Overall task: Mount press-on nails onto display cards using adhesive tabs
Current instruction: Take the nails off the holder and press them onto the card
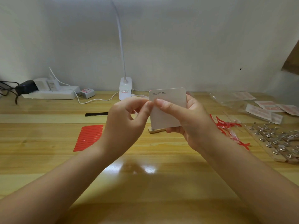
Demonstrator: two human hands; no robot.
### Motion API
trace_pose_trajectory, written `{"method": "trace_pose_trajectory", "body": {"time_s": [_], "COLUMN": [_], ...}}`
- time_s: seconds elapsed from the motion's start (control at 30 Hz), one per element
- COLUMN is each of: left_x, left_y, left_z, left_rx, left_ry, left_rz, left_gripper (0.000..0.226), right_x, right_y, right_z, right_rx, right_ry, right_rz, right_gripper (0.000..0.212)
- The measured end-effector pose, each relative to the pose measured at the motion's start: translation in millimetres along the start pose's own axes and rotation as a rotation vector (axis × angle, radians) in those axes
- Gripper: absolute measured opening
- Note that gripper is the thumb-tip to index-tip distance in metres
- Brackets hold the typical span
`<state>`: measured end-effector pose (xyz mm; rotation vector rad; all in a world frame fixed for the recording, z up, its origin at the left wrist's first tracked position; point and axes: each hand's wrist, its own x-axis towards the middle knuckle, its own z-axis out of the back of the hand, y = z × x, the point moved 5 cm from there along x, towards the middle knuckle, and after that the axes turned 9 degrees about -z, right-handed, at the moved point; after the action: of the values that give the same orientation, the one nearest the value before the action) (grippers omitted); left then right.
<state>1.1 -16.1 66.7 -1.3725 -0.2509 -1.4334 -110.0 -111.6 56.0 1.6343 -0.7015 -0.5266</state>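
Note:
My right hand (182,120) holds a white display card (171,101) upright above the table, its printed back with size boxes facing me. My left hand (127,115) has its thumb and forefinger pinched together at the card's left edge; what they pinch is too small to tell. A sheet of red adhesive tabs (89,137) lies flat on the table to the left. Peeled red and clear tab backings (226,125) are piled to the right. A wooden board with press-on nails on metal studs (278,143) sits at the far right.
A small wooden stand (156,130) sits under the card. A black tool (96,114) lies behind the red sheet. A white lamp base (125,89), power strip (50,92) and cables line the wall. Packets in clear bags (262,109) lie back right.

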Motion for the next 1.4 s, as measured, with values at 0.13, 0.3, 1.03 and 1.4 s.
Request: {"method": "trace_pose_trajectory", "body": {"time_s": [0.13, 0.3, 1.03, 1.4], "left_x": [-1.3, -0.2, -4.7, -13.8], "left_y": [-4.6, -5.1, 34.2, 41.9], "left_z": [0.4, -0.8, -5.9, -15.6], "left_rx": [0.131, 0.106, -0.395, -0.339], "left_ry": [-0.001, 0.003, -0.033, 0.147], "left_rz": [-0.133, -0.088, 0.600, 0.757], "left_gripper": [0.017, 0.017, 0.021, 0.025], "right_x": [-0.4, 0.6, 7.8, 22.7], "right_y": [-0.3, 1.4, -3.7, -20.8], "right_z": [-0.6, 0.8, 6.7, 46.0], "right_rx": [-0.004, -0.008, -0.172, -0.330], "right_ry": [0.008, 0.028, -0.035, -0.340], "right_rz": [-0.014, -0.018, -0.048, 0.038], "right_gripper": [0.031, 0.030, 0.034, 0.046]}}
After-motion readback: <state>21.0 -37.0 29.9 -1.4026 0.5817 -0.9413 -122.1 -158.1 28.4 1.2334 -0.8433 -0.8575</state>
